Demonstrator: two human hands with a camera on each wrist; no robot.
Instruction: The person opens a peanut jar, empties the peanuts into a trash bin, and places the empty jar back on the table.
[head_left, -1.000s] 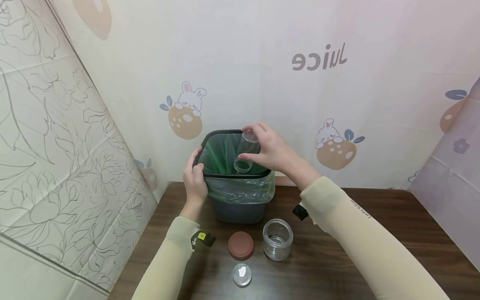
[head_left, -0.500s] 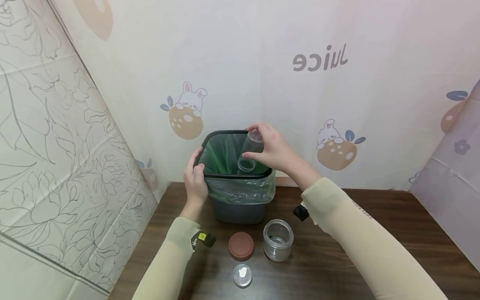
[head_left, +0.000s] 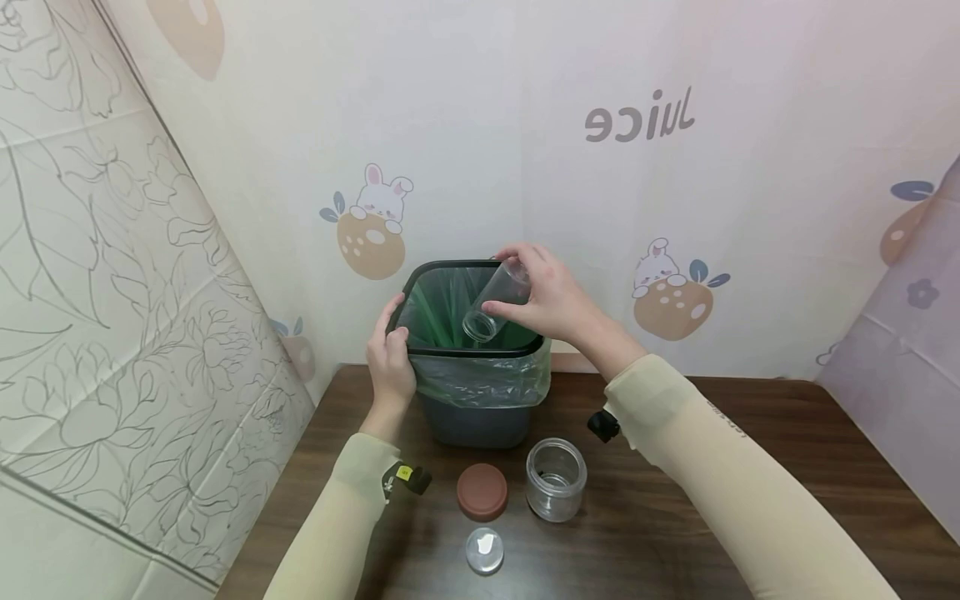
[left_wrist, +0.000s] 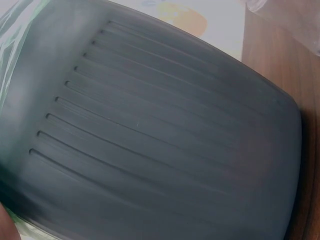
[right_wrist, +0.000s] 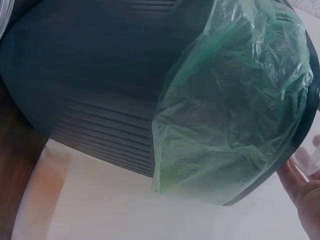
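A dark grey trash bin with a black rim stands at the back of the table, lined with a green translucent bag. My left hand grips its rim at the left, thumb towards the front. Over the bin's right half, my right hand holds a clear cylindrical jar between thumb and fingers. The jar tilts with its uncapped mouth down to the left. In the right wrist view, only part of the right hand shows; the bin's ribbed side fills the left wrist view.
In front of the bin lies a reddish-brown round lid. A wide clear jar without a lid stands to its right, and a small clear round lid lies nearer me. A printed curtain hangs close behind the bin.
The jar in my right hand has gone from nearly upside down to a stronger slant, its mouth swinging left. That hand has shifted slightly right; the left hand stays on the rim.
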